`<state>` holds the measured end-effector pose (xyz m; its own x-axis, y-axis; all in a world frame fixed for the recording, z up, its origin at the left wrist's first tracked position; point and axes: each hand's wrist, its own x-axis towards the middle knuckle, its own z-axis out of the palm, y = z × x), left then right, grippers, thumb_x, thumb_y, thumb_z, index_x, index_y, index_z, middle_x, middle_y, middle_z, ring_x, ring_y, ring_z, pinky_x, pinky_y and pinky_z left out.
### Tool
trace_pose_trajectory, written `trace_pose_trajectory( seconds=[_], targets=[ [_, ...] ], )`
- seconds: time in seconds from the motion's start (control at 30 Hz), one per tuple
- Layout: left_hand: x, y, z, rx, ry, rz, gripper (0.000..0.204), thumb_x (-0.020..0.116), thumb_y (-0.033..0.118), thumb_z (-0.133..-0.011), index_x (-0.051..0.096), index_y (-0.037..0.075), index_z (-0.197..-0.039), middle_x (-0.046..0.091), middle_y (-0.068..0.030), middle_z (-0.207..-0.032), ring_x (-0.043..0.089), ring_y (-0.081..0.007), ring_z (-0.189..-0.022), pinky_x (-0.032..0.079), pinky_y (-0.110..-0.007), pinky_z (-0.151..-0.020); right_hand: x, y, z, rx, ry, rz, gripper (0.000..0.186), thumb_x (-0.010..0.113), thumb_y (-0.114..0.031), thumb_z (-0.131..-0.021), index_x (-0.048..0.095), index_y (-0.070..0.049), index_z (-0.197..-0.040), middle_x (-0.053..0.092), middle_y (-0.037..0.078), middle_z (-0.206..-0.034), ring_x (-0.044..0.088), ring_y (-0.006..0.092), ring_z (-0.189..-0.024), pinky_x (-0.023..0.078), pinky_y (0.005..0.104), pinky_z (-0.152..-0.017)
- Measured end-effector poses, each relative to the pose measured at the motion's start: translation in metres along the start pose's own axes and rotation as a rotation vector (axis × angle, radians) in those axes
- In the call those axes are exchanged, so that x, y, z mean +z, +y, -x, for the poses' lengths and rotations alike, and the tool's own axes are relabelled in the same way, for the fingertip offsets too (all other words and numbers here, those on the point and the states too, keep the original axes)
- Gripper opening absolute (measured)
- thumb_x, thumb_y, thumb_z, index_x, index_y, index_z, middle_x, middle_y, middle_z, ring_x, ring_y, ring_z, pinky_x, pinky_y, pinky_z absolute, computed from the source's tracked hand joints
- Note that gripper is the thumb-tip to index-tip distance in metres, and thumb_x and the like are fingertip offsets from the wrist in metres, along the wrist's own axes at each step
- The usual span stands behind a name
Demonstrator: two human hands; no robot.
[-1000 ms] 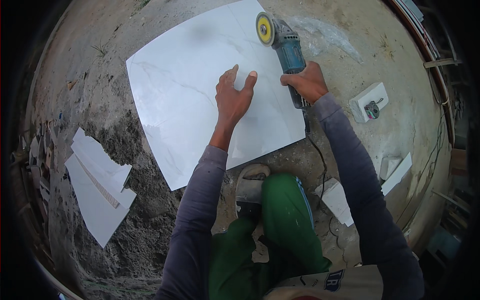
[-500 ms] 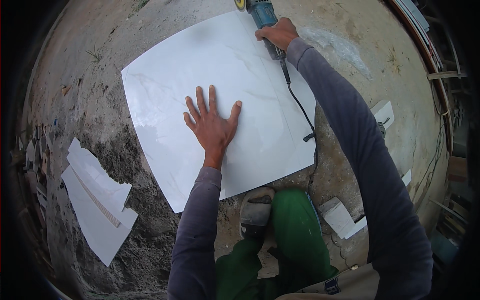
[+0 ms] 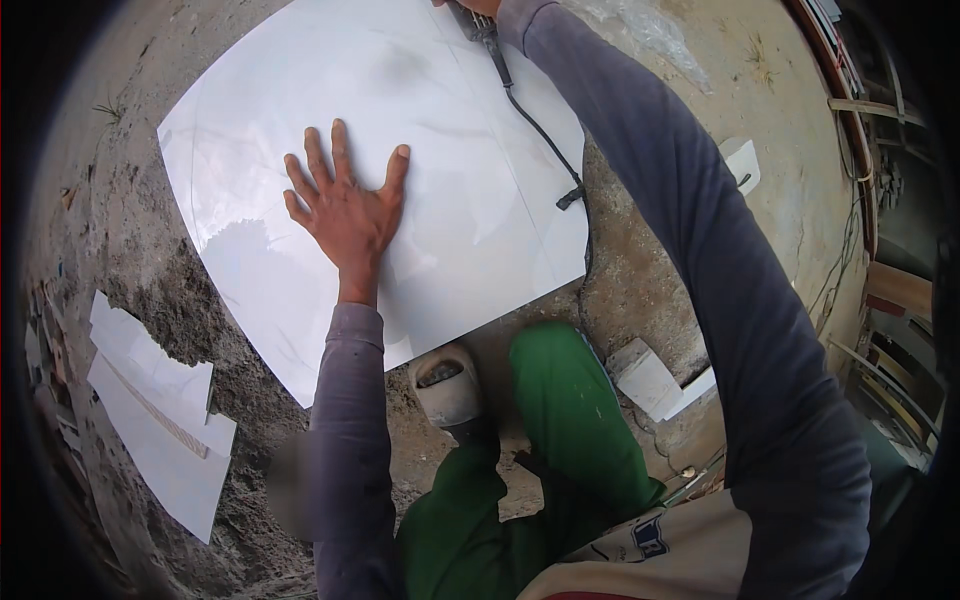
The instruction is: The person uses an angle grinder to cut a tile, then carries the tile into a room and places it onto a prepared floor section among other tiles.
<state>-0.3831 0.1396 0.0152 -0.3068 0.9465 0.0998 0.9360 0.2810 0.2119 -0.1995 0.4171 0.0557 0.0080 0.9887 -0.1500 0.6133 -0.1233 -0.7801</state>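
A large white marbled tile (image 3: 450,110) lies flat on the dirt and concrete ground. My left hand (image 3: 345,210) rests on it palm down, fingers spread. At the top edge of the view my right hand (image 3: 478,6) is mostly cut off; it grips the rear of an angle grinder (image 3: 468,20) held over the tile's far side. The grinder's black cable (image 3: 540,130) trails back across the tile and off its right edge. The grinder's disc is out of view.
Several white tile offcuts (image 3: 150,420) lie on the dirt at lower left. Smaller tile pieces (image 3: 655,380) sit by my right knee, another (image 3: 742,160) at right. My shoe (image 3: 445,385) touches the tile's near edge. Cables and boards (image 3: 880,290) line the right rim.
My right hand has pushed the grinder farther away, now almost out of view at the top. My left hand slid left and nearer on the tile and flattened, fingers spread.
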Motion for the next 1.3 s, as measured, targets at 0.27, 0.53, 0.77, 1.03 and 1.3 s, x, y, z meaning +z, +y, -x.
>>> trace_pose_trajectory(
  seconds=[0.27, 0.53, 0.77, 1.03, 1.3],
  targets=[
    [-0.018, 0.006, -0.004, -0.03, -0.067, -0.036, 0.093, 0.056, 0.077, -0.093, 0.038, 0.021, -0.166, 0.027, -0.0104, -0.174, 0.014, -0.0411, -0.162, 0.013, -0.063, -0.127, 0.0, -0.01, -0.018, -0.021, -0.062, 0.149, 0.051, 0.086, -0.035, -0.058, 0.074, 0.009, -0.081, 0.074, 0.019, -0.086, 0.072, 0.0286, -0.075, 0.059, 0.0375, -0.067],
    [-0.017, 0.005, -0.003, -0.024, -0.059, -0.027, 0.092, 0.057, 0.075, -0.093, 0.038, 0.021, -0.165, 0.028, -0.0107, -0.173, 0.014, -0.0406, -0.161, 0.013, -0.061, -0.127, 0.002, -0.012, -0.024, 0.001, -0.056, 0.19, 0.052, 0.085, -0.036, -0.057, 0.075, 0.008, -0.081, 0.075, 0.02, -0.089, 0.073, 0.0307, -0.077, 0.06, 0.0384, -0.071],
    [-0.019, 0.005, -0.004, -0.03, -0.062, -0.01, 0.091, 0.057, 0.074, -0.093, 0.038, 0.021, -0.165, 0.028, -0.0105, -0.173, 0.015, -0.0408, -0.161, 0.012, -0.062, -0.127, -0.003, -0.015, -0.021, 0.011, -0.085, 0.254, 0.05, 0.084, -0.033, -0.058, 0.076, 0.007, -0.086, 0.076, 0.022, -0.097, 0.074, 0.0323, -0.087, 0.061, 0.0391, -0.076],
    [-0.017, 0.003, -0.003, -0.027, -0.05, -0.005, 0.091, 0.058, 0.074, -0.093, 0.039, 0.022, -0.165, 0.029, -0.0096, -0.173, 0.015, -0.0406, -0.161, 0.013, -0.062, -0.127, -0.005, -0.017, -0.019, 0.025, -0.092, 0.296, 0.048, 0.082, -0.031, -0.057, 0.076, 0.005, -0.087, 0.076, 0.021, -0.098, 0.075, 0.0324, -0.086, 0.061, 0.0402, -0.076],
    [-0.018, 0.004, -0.003, -0.024, -0.037, -0.003, 0.091, 0.059, 0.073, -0.093, 0.039, 0.021, -0.165, 0.03, -0.0096, -0.172, 0.016, -0.0405, -0.161, 0.014, -0.062, -0.127, -0.005, -0.018, -0.019, 0.05, -0.096, 0.311, 0.045, 0.081, -0.031, -0.057, 0.077, 0.003, -0.085, 0.076, 0.02, -0.096, 0.074, 0.0323, -0.086, 0.061, 0.0404, -0.075]
  ],
)
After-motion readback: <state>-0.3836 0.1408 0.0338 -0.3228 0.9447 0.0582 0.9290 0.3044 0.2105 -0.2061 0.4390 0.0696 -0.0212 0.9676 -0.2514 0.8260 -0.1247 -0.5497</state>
